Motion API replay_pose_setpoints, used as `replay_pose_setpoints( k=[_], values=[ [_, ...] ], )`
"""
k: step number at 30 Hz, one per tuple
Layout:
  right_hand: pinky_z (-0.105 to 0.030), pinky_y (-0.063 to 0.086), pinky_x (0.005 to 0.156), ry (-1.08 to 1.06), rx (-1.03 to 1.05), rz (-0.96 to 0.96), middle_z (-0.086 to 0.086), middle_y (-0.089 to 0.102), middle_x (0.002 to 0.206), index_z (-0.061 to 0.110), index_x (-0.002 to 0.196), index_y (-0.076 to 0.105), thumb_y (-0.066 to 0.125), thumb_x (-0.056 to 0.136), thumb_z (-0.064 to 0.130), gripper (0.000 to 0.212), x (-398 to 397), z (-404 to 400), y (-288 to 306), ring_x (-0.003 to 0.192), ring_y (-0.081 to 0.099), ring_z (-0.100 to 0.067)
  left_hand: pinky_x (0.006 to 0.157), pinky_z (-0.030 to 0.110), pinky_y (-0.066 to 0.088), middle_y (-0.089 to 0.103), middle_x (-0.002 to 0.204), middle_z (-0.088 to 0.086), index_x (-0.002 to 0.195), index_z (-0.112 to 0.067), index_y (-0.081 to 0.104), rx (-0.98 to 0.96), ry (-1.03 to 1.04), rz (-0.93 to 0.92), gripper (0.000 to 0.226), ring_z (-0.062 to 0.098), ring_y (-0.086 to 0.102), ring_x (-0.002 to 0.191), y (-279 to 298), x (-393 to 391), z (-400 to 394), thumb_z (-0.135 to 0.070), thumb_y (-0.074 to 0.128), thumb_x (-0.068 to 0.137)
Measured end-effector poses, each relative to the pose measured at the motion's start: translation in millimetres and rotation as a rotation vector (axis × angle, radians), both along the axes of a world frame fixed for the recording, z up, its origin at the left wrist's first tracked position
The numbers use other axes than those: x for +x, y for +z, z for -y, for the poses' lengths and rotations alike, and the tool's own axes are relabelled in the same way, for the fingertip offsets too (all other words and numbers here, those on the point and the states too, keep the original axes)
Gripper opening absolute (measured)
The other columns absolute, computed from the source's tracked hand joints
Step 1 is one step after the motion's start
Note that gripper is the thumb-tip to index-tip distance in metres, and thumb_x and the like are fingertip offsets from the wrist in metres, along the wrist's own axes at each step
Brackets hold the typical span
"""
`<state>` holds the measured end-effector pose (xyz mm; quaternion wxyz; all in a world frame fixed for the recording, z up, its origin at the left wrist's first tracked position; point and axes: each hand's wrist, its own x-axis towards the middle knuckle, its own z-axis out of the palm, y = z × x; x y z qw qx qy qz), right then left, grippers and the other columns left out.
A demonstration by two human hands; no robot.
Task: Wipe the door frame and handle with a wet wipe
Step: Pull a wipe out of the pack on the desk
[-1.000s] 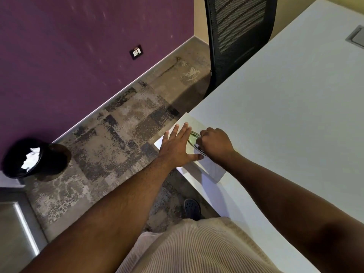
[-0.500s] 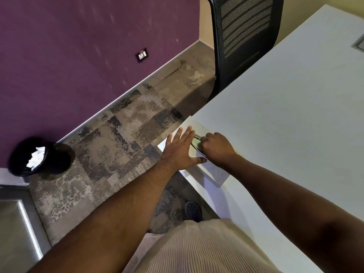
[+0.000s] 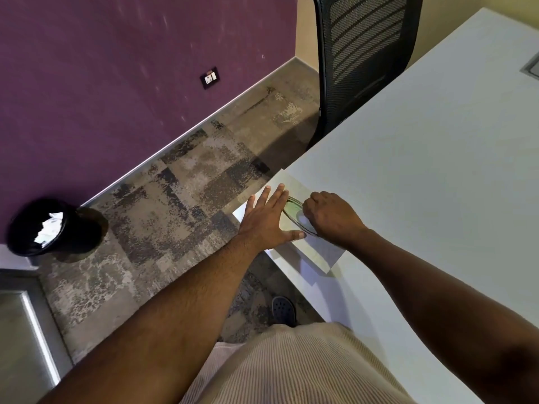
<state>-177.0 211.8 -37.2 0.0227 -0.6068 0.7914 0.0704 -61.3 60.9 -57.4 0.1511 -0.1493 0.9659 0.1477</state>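
While the left hand point(image 3: 269, 220) lies flat steadying the wipes pack point(image 3: 316, 249) at the tabletop point(image 3: 437, 170) edge, right hand point(image 3: 331, 218) fingers pinch its flap point(image 3: 294, 209), probably peeling it.

L hand point(image 3: 269, 218) flat, R hand point(image 3: 331, 218) fisted

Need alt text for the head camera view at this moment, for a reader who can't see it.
A person's left hand lies flat on a wet wipe pack at the edge of a white table while the right hand, fingers curled, works at its oval opening. A black bin stands by the purple wall; a mesh chair stands beyond.
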Motion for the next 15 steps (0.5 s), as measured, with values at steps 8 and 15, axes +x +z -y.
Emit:
replay_pose_setpoints(
  k=[8,15],
  values=[
    [-0.03,0.037,0.056,-0.204,-0.248,0.278,-0.019,0.065,0.083,-0.002,0.096,0.064,0.056,0.09,0.027,0.03,9,-6,1,0.065,0.055,-0.028,0.119,0.052,-0.005,-0.015,0.163,-0.005,0.155,-0.021,-0.003,0.004,0.007,-0.009,0.11,0.019,-0.016,0.149,-2,1,1,-0.081,0.051,0.08],
    [-0.031,0.044,0.066,-0.253,-0.235,0.319,-0.019,0.064,0.092,0.0,0.101,0.06,0.054,0.093,0.033,0.035,13,-3,-1,0.077,0.059,-0.027,0.118,0.056,-0.003,-0.011,0.163,-0.001,0.154,-0.037,0.009,0.02,-0.014,-0.044,0.094,0.024,-0.013,0.149,-1,0,-2,-0.077,0.055,0.081]
  ],
)
